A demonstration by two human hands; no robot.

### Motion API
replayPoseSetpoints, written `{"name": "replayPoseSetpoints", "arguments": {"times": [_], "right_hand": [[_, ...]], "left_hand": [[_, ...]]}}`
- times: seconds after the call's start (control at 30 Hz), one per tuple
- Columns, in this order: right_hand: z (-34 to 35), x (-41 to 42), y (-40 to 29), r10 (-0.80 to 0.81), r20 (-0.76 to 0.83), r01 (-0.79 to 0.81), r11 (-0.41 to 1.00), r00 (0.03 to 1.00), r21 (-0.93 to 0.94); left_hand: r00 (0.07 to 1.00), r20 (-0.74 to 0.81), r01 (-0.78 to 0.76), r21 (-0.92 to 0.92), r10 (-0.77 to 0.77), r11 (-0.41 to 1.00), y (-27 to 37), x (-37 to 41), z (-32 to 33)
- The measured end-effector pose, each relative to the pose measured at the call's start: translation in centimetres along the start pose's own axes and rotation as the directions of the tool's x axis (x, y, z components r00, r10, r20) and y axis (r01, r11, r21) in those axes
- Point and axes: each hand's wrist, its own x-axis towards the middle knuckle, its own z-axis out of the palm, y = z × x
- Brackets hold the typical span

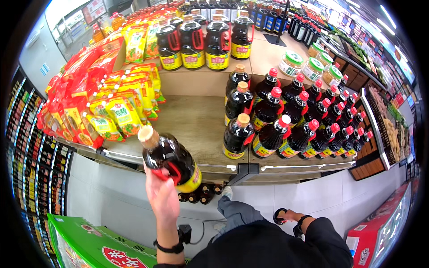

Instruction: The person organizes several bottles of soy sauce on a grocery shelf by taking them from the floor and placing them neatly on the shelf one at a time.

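Observation:
My left hand [162, 194] is wrapped around the red handle of a large dark soy sauce bottle [171, 159]. The bottle has a tan cap and a yellow label and is tilted in front of the shelf. Down by my right side, my right hand [292, 216] grips another dark bottle [279, 218], seen from above and partly hidden by the hand. A bare stretch of wooden shelf [192, 115] lies beyond the left bottle. To its right stands a column of tan-capped soy sauce bottles [238, 134], beside rows of red-capped bottles [297, 137].
Yellow seasoning pouches [122, 114] and red bags [78, 117] fill the shelf's left. Large bottles [218, 42] and green-lidded jars [291, 63] stand on the upper tier. Several bottles [204, 194] are on the floor by my foot. A green freezer [97, 241] stands behind left.

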Motion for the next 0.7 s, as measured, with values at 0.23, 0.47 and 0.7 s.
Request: {"name": "replayPoseSetpoints", "arguments": {"times": [0.23, 0.47, 0.7], "right_hand": [[2.3, -4.6, 2.6, 0.152, 0.014, -0.141, 0.875, 0.988, 0.464], [5.9, -0.7, 3.2, 0.17, 0.138, -0.214, 0.61, 0.976, 0.763], [9.4, 7.7, 2.9, -0.155, -0.081, 0.171, 0.758, 0.985, 0.63]], "left_hand": [[0.996, -0.06, 0.062, 0.016, -0.061, 0.998, -7.3, 11.2, 0.3], [0.997, -0.051, 0.068, 0.217, -0.059, 0.974, -15.0, 20.0, -1.4], [0.998, -0.041, -0.031, 0.405, 0.052, 0.914, -21.9, 26.8, -2.4]]}}
